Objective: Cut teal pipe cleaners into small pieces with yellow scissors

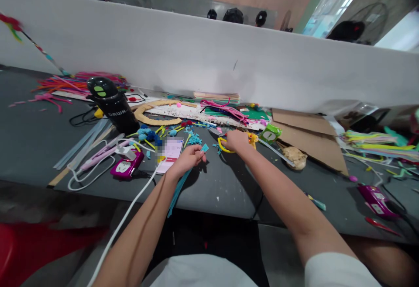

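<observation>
Left hand (190,161) clamped on blue strips (178,193); right hand (238,140) closed round yellow-handled scissors (224,146). Black bottle (113,108), lid on, stands on table (212,193), contents hidden.

You have light-blue strips (176,193) and scissors (220,143) with yellow handles. Before you, the tabletop (216,188) is dark grey, the bottle (114,108) black with a lime-green mark (100,91) and pale lettering (117,114), the cardboard (316,147) brown, the small box (271,133) bright green and white. Your sleeve (337,271) is plain white, the seat (32,252) red
</observation>
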### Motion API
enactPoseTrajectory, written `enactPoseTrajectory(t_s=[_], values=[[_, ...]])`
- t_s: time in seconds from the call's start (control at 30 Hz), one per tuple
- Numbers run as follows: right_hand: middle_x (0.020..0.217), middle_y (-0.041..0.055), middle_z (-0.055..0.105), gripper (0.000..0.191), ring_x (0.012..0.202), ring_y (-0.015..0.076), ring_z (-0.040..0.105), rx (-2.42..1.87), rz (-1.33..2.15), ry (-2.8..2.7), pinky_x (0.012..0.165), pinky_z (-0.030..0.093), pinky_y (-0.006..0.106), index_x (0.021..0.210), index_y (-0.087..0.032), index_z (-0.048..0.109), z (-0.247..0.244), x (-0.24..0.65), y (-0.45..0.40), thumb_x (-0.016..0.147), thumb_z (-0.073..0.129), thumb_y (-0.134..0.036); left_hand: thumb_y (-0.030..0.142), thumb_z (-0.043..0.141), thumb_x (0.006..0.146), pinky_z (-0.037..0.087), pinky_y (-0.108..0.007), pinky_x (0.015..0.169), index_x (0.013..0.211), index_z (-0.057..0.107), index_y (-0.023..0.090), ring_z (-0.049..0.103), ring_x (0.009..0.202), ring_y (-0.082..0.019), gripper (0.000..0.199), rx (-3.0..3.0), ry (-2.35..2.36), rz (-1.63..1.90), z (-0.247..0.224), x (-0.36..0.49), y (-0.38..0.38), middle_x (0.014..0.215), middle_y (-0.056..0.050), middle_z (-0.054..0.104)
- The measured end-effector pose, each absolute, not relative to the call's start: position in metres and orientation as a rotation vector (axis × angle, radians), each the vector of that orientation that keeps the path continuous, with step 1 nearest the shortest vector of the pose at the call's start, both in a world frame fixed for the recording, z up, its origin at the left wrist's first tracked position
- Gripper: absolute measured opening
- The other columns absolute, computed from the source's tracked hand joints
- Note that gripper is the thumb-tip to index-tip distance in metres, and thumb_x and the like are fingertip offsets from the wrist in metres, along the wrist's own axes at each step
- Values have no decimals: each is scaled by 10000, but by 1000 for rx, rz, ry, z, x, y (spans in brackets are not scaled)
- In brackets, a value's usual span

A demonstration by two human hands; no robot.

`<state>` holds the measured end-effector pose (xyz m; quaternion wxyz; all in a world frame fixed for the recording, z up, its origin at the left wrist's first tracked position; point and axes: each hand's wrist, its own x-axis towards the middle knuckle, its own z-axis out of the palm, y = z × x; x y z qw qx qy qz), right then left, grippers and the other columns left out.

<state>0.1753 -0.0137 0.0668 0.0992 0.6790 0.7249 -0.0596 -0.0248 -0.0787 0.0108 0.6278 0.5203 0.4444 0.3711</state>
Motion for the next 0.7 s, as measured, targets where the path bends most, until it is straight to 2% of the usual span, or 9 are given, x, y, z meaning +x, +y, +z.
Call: enactPoseTrajectory(t_s=[0.37, 0.7], values=[[1207, 223, 658, 521, 1146, 321, 616, 1952, -200, 2141, 923, 460, 424, 1215, -146, 650, 67, 175, -3, 863, 588, -527, 357, 663, 815, 246, -176, 417, 776, 529, 149, 394, 443, -47, 250, 1152, 986, 823, -2, -23, -77, 659, -22, 627], [1183, 212, 668, 506, 1100, 316, 636, 1960, -203, 2114, 897, 473, 403, 1179, -145, 658, 73, 180, -25, 874, 554, -534, 371, 668, 796, 260, -174, 420, 776, 524, 149, 398, 448, -50, 265, 1120, 1065, 828, 6, -22, -83, 657, -16, 626]])
